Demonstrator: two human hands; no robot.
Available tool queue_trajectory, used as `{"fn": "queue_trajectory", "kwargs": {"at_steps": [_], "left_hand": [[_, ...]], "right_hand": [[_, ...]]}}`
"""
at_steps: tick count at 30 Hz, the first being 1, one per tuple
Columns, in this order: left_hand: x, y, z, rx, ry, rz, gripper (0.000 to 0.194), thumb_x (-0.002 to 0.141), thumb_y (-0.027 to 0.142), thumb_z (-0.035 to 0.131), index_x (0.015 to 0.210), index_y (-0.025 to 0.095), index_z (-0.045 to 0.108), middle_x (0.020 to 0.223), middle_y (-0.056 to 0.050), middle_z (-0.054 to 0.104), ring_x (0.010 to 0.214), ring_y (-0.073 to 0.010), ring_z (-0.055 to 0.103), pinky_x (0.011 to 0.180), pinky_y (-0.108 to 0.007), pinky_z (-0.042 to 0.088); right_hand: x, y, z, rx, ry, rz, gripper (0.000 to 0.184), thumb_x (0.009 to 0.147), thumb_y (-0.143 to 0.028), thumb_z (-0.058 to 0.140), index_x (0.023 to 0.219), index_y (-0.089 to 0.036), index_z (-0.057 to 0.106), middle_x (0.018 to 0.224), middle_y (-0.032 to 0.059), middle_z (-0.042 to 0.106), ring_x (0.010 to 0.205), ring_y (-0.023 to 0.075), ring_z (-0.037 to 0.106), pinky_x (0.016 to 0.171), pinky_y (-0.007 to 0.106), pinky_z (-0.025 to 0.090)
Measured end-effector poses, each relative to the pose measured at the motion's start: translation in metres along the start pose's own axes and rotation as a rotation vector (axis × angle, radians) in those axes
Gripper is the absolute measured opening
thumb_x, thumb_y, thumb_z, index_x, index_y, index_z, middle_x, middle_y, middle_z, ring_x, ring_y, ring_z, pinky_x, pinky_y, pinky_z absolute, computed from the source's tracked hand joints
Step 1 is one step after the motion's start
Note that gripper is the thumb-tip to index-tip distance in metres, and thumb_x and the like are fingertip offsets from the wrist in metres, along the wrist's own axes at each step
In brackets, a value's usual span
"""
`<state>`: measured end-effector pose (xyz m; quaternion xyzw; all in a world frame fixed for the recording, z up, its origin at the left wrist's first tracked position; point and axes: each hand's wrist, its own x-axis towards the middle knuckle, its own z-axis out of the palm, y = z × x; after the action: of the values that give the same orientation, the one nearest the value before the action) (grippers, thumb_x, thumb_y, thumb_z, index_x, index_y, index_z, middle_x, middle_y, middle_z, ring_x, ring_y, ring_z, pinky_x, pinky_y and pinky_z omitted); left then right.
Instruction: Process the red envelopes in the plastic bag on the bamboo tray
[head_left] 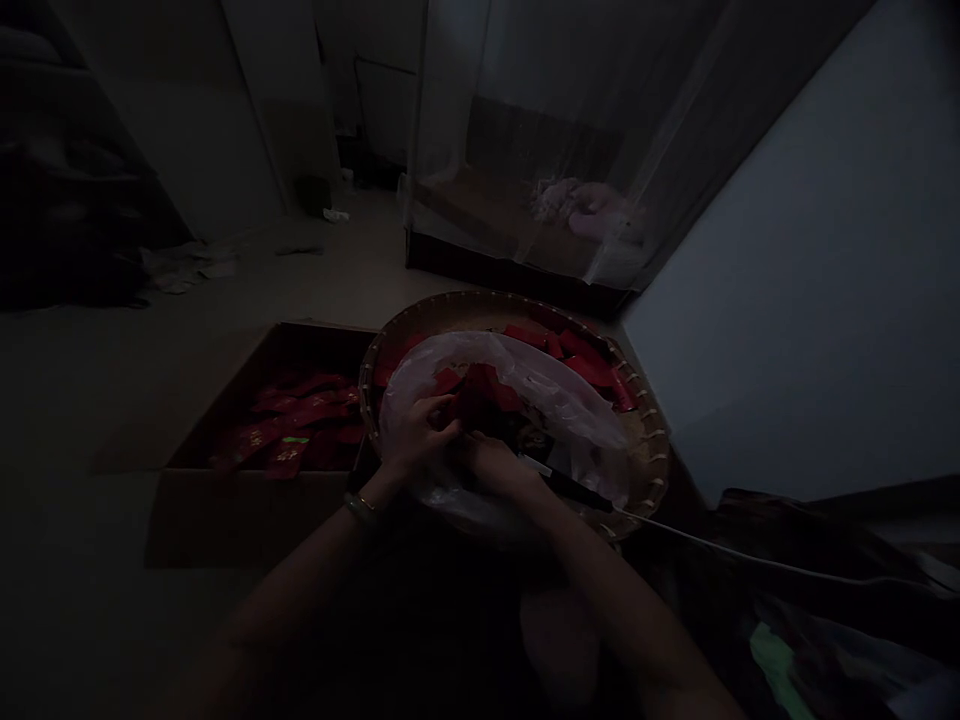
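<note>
The scene is very dark. My left hand (420, 437) pinches a dark red packet (471, 397) over a clear plastic bag (585, 405) with its mouth spread wide. Close beside it, my right hand (495, 466) is bent in under the packet; its fingertips are hidden, so their grip does not show. The bag rests in a round woven bamboo tray (651, 405). Small dark contents lie inside the bag, too dim to name. A black elongated tool (577, 488) with a white cord lies at the bag's right side.
More red packets (589, 362) lie along the tray's far side. Left of the tray stands an open cardboard box (247, 520) holding several red packets (304, 408). A netted bed (517, 265) is behind, a pale wall (780, 300) rises right, and the white cord (720, 537) runs right.
</note>
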<state>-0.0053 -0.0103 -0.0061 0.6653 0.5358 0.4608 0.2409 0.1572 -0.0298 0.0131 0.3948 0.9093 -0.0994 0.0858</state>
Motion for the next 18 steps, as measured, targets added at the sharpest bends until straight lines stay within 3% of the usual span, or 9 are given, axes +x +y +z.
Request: {"fn": "queue_trajectory", "kwargs": {"at_steps": [6,9,13,15,18], "left_hand": [[0.001,0.002,-0.001,-0.029,0.022,-0.036,0.039,0.072,0.034,0.064,0.108,0.019,0.064,0.093,-0.005,0.069,0.077,-0.0151,0.063,0.071,-0.026,0.050],[0.001,0.000,0.000,-0.050,0.006,-0.057,0.040,0.073,0.036,0.063,0.110,0.019,0.063,0.088,-0.004,0.069,0.075,-0.0147,0.063,0.068,-0.025,0.050],[0.001,-0.005,0.004,-0.066,0.028,-0.078,0.042,0.072,0.036,0.064,0.110,0.019,0.063,0.087,-0.004,0.069,0.073,-0.0140,0.062,0.067,-0.024,0.050],[0.001,-0.006,0.005,-0.067,0.050,-0.077,0.041,0.072,0.036,0.063,0.109,0.020,0.063,0.090,-0.003,0.069,0.073,-0.0135,0.062,0.067,-0.024,0.050],[0.000,-0.005,0.004,-0.063,0.056,-0.066,0.040,0.072,0.036,0.063,0.109,0.020,0.064,0.093,-0.004,0.069,0.075,-0.0142,0.063,0.068,-0.024,0.050]], "right_hand": [[0.006,0.019,-0.001,-0.028,0.038,0.216,0.032,0.089,-0.013,0.037,0.112,-0.019,0.058,0.105,0.0111,0.057,0.091,0.0194,0.055,0.073,0.028,0.044],[0.005,0.025,-0.005,-0.016,0.064,0.285,0.032,0.086,-0.015,0.044,0.116,-0.018,0.056,0.108,0.0111,0.056,0.094,0.0197,0.053,0.076,0.028,0.043],[0.007,0.019,-0.005,-0.009,0.038,0.192,0.056,0.073,-0.031,0.065,0.126,-0.020,0.050,0.122,0.0105,0.051,0.105,0.0249,0.047,0.083,0.033,0.043],[0.012,0.013,-0.004,-0.027,0.014,0.144,0.049,0.073,-0.030,0.064,0.121,-0.021,0.056,0.119,0.0110,0.054,0.104,0.0269,0.048,0.081,0.035,0.043],[0.019,0.006,-0.002,-0.013,0.006,0.139,0.032,0.080,-0.015,0.050,0.110,-0.019,0.063,0.106,0.0119,0.060,0.097,0.0236,0.052,0.074,0.031,0.044]]}}
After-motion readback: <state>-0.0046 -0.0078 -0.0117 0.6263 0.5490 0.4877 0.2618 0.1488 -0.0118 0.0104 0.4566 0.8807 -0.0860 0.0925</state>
